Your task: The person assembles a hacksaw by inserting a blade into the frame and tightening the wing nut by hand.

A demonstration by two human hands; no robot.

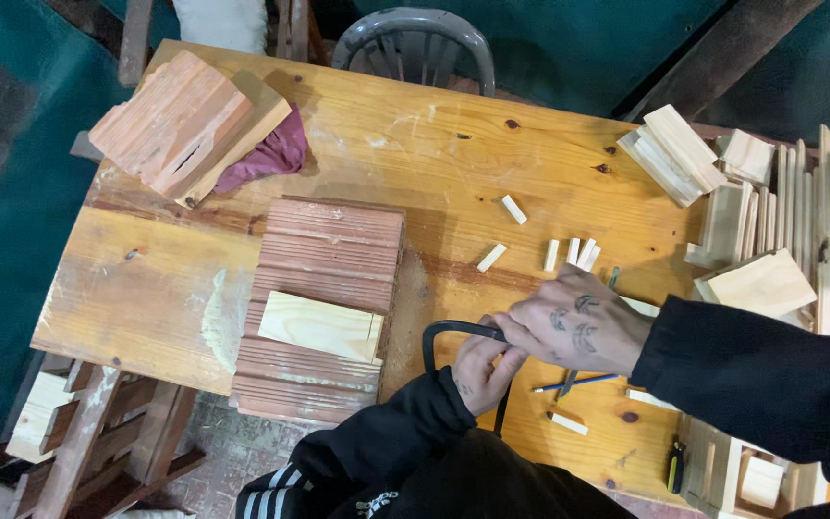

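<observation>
saw frame [453, 338]: black, gripped near the front edge of the wooden table [156, 308], just right of the grooved red board [324, 288]
left hand [482, 370]: curled shut around the frame
right hand [578, 322]: laid over it, fingers closed on the same frame
done so far: small pale pegs [569, 255] already cut, lying beyond the frame
left: pale block [321, 327] on the board looks untouched

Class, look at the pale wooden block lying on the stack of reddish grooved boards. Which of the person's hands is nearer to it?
Left. The left hand grips the black saw frame just right of the pale wooden block; the right hand lies farther right, over the same frame.
</observation>
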